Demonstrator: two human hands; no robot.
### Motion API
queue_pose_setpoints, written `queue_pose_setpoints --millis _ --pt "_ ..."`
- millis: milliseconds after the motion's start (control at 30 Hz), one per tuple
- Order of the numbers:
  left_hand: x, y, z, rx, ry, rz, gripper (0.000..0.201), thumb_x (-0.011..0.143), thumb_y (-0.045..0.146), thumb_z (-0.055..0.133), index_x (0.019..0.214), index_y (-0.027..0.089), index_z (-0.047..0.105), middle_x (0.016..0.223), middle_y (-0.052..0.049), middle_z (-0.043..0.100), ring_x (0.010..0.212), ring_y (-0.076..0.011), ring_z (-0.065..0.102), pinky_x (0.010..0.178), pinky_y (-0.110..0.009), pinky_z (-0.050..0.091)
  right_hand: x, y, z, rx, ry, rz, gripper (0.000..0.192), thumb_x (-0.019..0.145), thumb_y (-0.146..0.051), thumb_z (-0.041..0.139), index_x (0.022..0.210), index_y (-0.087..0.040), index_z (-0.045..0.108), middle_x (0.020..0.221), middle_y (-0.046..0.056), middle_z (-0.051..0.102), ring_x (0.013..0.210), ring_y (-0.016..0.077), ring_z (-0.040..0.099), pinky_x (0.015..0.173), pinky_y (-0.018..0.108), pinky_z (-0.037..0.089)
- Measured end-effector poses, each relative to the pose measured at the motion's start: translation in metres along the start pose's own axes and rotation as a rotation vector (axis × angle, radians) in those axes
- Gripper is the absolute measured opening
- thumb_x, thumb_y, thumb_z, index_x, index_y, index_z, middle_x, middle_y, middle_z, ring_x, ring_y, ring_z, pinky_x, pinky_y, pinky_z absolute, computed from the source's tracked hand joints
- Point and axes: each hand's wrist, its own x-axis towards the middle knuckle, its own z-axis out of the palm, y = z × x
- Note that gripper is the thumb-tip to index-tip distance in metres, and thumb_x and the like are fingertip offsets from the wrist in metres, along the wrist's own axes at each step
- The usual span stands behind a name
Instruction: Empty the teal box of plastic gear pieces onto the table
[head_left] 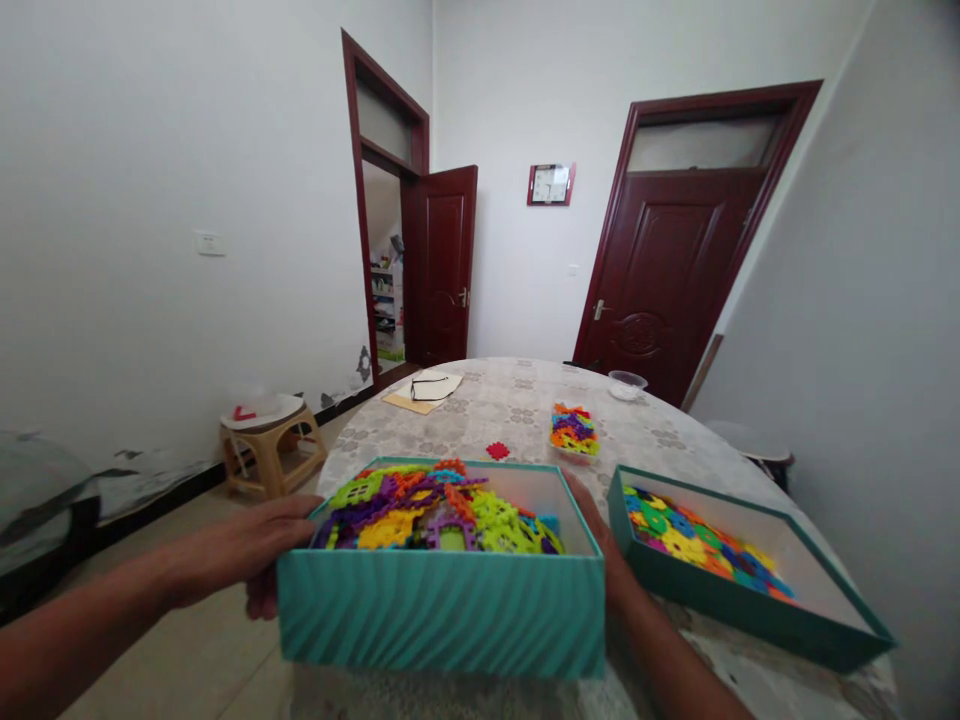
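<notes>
A teal patterned box (pixel 442 612) stands in front of me near the table's close edge, filled with colourful plastic interlocking pieces (pixel 390 530) in green, purple, yellow and orange. At its left end my left hand (pixel 281 545) grips the wall, thumb side up by the rim and fingertips curled below. My right hand (pixel 596 515) lies along the right end of the box, its fingers mostly hidden behind the wall. Just right of that hand sits a second, shallower green box (pixel 750 600) with round colourful pieces (pixel 694 540) in it.
Farther back on the round table (pixel 480 400) are a red piece (pixel 497 451), a small clear tub of colourful pieces (pixel 574 432), a clear bowl (pixel 627 385), and glasses (pixel 431 388) on papers. A beige stool (pixel 274 450) stands on the floor at left.
</notes>
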Motion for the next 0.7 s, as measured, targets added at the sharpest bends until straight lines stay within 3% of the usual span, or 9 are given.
queue_pose_setpoints --millis 167,333,533,700 --pt "0.010 -0.004 -0.003 -0.017 0.002 0.019 0.061 0.067 0.081 0.062 0.105 0.033 0.066 0.069 0.001 0.076 0.055 -0.0243 0.072 0.048 -0.029 0.054 -0.032 -0.010 -0.021 -0.109 -0.197 -0.097 0.104 0.087 -0.044 0.075 0.167 -0.039 0.010 0.171 0.004 0.025 0.152 0.0344 0.037 0.118 0.055 0.045" --pt "0.020 0.005 -0.015 -0.049 -0.020 0.012 0.051 0.070 0.071 0.067 0.099 0.029 0.065 0.062 -0.001 0.072 0.047 -0.0254 0.068 0.043 -0.030 0.052 -0.053 -0.021 -0.036 -0.168 -0.299 -0.162 0.104 0.092 -0.040 0.070 0.167 -0.037 -0.002 0.174 0.006 0.012 0.157 0.0325 0.025 0.121 0.053 0.041" --pt "0.032 0.031 -0.034 -0.046 -0.090 -0.061 0.037 0.070 0.053 0.073 0.093 0.025 0.068 0.069 -0.005 0.072 0.042 -0.0240 0.064 0.035 -0.029 0.047 -0.047 -0.033 -0.037 -0.219 -0.231 -0.253 0.115 0.088 -0.047 0.075 0.168 -0.033 -0.007 0.175 0.006 0.002 0.159 0.0354 0.015 0.126 0.058 0.031" --pt "0.046 0.042 -0.050 -0.051 -0.120 -0.074 0.032 0.077 0.048 0.071 0.089 0.018 0.074 0.076 -0.010 0.076 0.054 -0.0258 0.069 0.042 -0.029 0.052 -0.045 -0.031 -0.031 -0.211 -0.191 -0.335 0.121 0.084 -0.049 0.078 0.167 -0.034 -0.009 0.175 0.005 0.009 0.158 0.0384 0.020 0.127 0.058 0.032"
